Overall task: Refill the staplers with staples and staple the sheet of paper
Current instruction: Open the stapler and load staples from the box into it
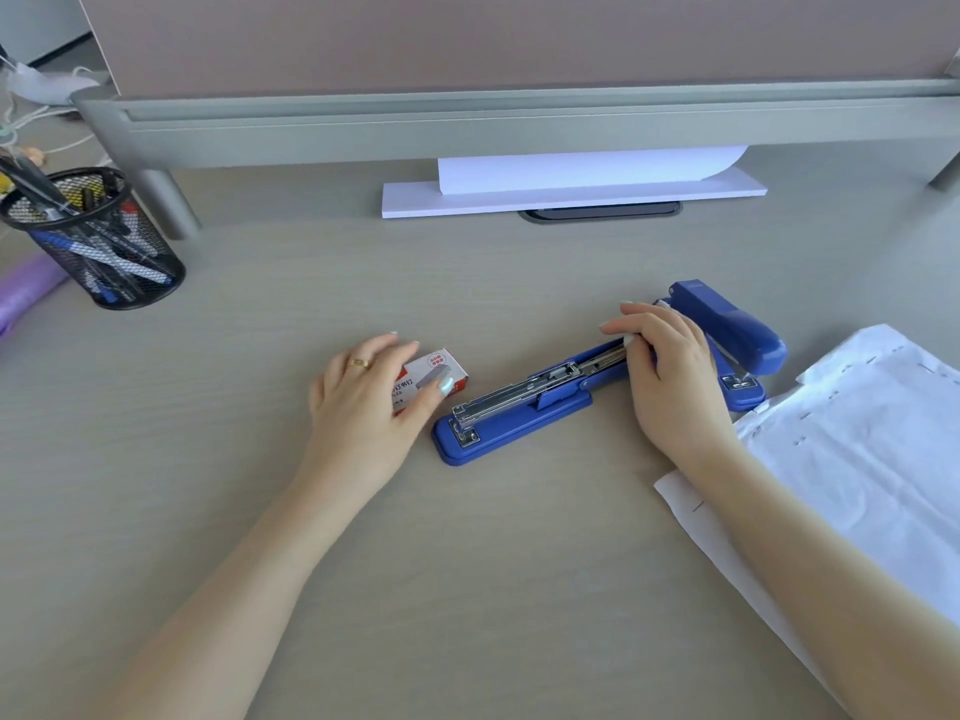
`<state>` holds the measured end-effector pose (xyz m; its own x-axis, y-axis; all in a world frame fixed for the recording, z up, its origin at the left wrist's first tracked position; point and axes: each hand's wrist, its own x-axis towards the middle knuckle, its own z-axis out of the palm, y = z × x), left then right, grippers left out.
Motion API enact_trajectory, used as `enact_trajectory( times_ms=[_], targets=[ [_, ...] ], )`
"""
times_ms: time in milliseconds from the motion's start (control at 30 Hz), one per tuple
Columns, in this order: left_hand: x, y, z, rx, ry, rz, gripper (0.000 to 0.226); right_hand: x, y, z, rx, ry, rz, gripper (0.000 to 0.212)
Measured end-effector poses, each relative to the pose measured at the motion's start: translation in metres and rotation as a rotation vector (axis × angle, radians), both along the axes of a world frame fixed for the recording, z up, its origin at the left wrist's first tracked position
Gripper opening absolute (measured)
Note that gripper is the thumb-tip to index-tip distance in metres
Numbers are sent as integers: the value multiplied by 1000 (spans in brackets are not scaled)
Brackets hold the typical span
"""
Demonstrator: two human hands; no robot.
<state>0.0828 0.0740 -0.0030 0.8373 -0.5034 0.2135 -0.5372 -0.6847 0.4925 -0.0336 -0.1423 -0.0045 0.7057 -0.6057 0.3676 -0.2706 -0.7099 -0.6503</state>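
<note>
The long blue stapler [519, 413] lies opened on the desk [311, 511], its metal channel exposed; refilling is judged under way. The staple box [434, 379] is gripped by the left hand [363, 392], fingers curled over it. The right hand [665, 356] pinches the channel's rear. Next, a staple strip must be taken from the box. The sheet of paper [857, 459] lies at right.

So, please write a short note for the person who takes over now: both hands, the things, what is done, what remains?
Left hand holds the staple box on the desk.
Right hand rests on the open long blue stapler, fingers at its metal staple channel.
Second blue stapler stands closed behind it.
Sheet of paper, already bearing some staples, lies at the right.
Done: long stapler opened.
Left: load staples, close, staple the sheet.
</note>
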Motion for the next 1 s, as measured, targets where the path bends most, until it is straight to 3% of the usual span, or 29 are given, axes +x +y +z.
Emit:
enact_trajectory(
  times_ms=[200, 367, 467, 533, 767, 867, 1000],
  targets=[
    [2, -6, -3, 0, -8, -11, 34, -1, 1, 2, -5, 2, 15, 26],
    [-14, -1, 16, -314, 85, -91, 38, -4, 22, 21, -68, 26, 25, 17],
    [-32, 2, 33, -363, 20, -209, 40, -9, 54, 58, 316, -26, 249, 5],
    [-43, 5, 39, -352, -14, -274, 42, -10, 71, 76, 578, 7, 375, 11],
    [-73, 22, 26, -391, 48, -359, 42, -22, 90, 65, 1047, 125, 520, 22],
    [-75, 23, 22, -383, 39, -319, 43, -28, 94, 56, 1199, 99, 564, 23],
    [-74, 23, 14, -403, 21, -327, 40, -30, 96, 54, 1178, 38, 548, 9]
  ],
)
